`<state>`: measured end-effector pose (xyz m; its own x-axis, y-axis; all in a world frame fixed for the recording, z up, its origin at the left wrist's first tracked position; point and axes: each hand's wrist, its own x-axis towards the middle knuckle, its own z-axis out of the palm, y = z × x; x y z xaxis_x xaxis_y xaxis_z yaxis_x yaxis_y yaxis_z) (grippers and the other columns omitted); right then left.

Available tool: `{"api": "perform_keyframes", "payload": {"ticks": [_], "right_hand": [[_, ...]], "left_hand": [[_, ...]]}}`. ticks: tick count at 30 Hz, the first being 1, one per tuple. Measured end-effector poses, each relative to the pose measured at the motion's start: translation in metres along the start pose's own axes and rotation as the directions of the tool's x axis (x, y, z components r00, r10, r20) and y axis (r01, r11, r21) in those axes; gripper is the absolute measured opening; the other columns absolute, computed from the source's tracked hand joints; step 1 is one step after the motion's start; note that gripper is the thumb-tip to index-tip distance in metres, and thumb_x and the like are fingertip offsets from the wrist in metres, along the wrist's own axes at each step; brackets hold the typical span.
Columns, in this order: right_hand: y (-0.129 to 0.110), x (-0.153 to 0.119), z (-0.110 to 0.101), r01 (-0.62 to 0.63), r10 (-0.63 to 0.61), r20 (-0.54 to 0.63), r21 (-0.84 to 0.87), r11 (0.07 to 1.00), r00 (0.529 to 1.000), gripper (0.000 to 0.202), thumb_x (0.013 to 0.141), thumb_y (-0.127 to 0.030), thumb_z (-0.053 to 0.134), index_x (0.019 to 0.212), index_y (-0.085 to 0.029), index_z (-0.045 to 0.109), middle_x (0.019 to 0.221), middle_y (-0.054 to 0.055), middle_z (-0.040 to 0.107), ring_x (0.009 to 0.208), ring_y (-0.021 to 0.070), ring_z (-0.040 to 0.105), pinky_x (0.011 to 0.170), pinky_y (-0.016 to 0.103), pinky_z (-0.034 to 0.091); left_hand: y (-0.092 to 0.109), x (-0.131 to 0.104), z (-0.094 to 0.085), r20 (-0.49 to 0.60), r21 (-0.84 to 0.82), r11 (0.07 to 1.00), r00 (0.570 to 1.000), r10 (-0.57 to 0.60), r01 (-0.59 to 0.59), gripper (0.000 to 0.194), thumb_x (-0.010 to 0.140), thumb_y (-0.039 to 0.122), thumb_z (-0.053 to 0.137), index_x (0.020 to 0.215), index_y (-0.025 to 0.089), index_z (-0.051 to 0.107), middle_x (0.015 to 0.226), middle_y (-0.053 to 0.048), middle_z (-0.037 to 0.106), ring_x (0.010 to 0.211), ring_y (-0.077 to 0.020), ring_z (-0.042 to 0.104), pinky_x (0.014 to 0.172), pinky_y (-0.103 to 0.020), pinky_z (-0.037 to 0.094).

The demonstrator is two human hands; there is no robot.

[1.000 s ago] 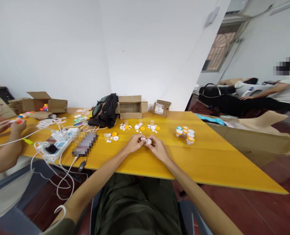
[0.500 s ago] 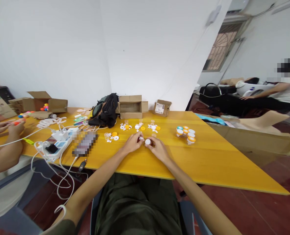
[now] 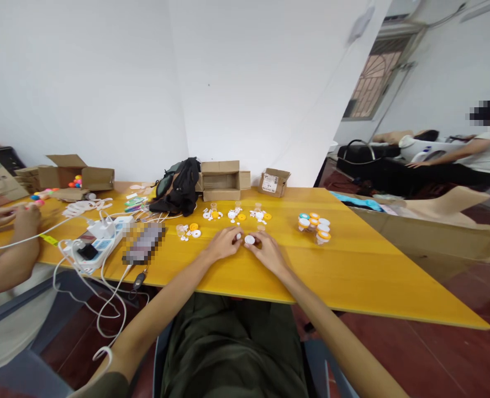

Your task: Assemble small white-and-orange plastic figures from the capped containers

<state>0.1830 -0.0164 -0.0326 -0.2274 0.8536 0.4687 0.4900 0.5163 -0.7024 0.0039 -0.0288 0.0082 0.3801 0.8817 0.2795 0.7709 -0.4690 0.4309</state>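
Observation:
My left hand [image 3: 227, 243] is closed on a small white part [image 3: 238, 236] over the yellow table [image 3: 373, 276]. Close beside it, my right hand [image 3: 266, 250] grips a round white disc [image 3: 249, 240] between thumb and fingers. The two held pieces are slightly apart. Beyond my hands lie small groups of white parts, orange rings [image 3: 242, 217] and clear cups [image 3: 258, 207]. Another such group with an orange ring [image 3: 194, 226] is left of my left hand. To the right stand several capped clear cups [image 3: 323, 236] with white, orange and teal tops.
A power strip [image 3: 104, 246] with white cables and a phone [image 3: 145, 243] lie at the left. Behind are a black backpack [image 3: 176, 188] and open cardboard boxes [image 3: 221, 193]. Another person's hands [image 3: 25, 218] are at far left; one person sits at far right.
The white part in my left hand has turned slightly and shows a different side. My right hand barely moved. The other person's hands at the far left have shifted a little.

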Motion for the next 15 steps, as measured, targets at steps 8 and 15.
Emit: {"api": "perform_keyframes", "payload": {"ticks": [8,15], "right_hand": [[0.001,0.000,0.001,-0.012,0.012,-0.012,0.018,1.000,1.000,0.016,0.078,-0.031,0.064,0.090,-0.026,0.074,0.084,0.003,0.066,0.078,0.0230,0.061,0.077,0.037,0.053],[0.000,0.002,-0.001,-0.001,-0.001,0.019,0.060,0.998,1.000,0.016,0.077,-0.029,0.066,0.090,-0.025,0.074,0.083,0.003,0.071,0.079,0.0233,0.064,0.077,0.037,0.053]], "left_hand": [[-0.010,0.000,0.007,-0.037,0.006,0.996,0.995,0.087,-0.087,0.024,0.083,0.020,0.059,0.106,0.024,0.064,0.107,-0.006,0.064,0.095,-0.0231,0.063,0.087,-0.034,0.052],[-0.012,0.001,0.009,-0.075,0.002,0.978,0.975,0.207,-0.208,0.024,0.082,0.032,0.070,0.103,0.023,0.062,0.118,-0.009,0.057,0.111,-0.0279,0.054,0.099,-0.045,0.045]]}}
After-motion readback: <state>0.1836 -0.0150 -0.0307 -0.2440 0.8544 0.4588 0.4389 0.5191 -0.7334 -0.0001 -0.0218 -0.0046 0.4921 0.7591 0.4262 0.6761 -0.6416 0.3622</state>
